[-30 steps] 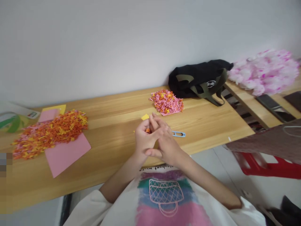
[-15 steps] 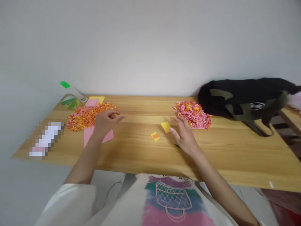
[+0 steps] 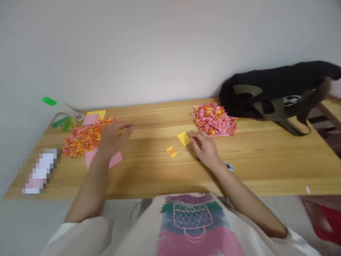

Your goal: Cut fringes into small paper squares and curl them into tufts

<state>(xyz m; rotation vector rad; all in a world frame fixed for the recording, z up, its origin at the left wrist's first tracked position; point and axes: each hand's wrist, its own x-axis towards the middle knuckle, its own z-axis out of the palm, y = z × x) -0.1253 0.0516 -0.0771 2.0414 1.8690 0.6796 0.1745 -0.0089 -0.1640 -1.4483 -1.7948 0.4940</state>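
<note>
My left hand (image 3: 113, 137) hovers at the right edge of a pile of orange, pink and yellow paper bits (image 3: 82, 137), over a pink paper sheet (image 3: 115, 160); it is blurred, fingers partly curled. My right hand (image 3: 205, 147) rests on the wooden table (image 3: 266, 160), fingertips pinching the edge of a small yellow paper square (image 3: 183, 138). A smaller yellow and orange piece (image 3: 172, 152) lies between my hands. A second pile of mostly pink paper bits (image 3: 213, 119) sits just beyond my right hand.
A black bag with olive straps (image 3: 279, 92) lies at the back right. A blue tool (image 3: 229, 166) peeks out beside my right wrist. A green-topped clear object (image 3: 62, 115) stands at the far left by the wall. Something red (image 3: 326, 220) is below the table's right end.
My hands, joined over a small piece a second ago, have parted: the left went to the left pile, the right settled on the yellow square. The view swung left.
</note>
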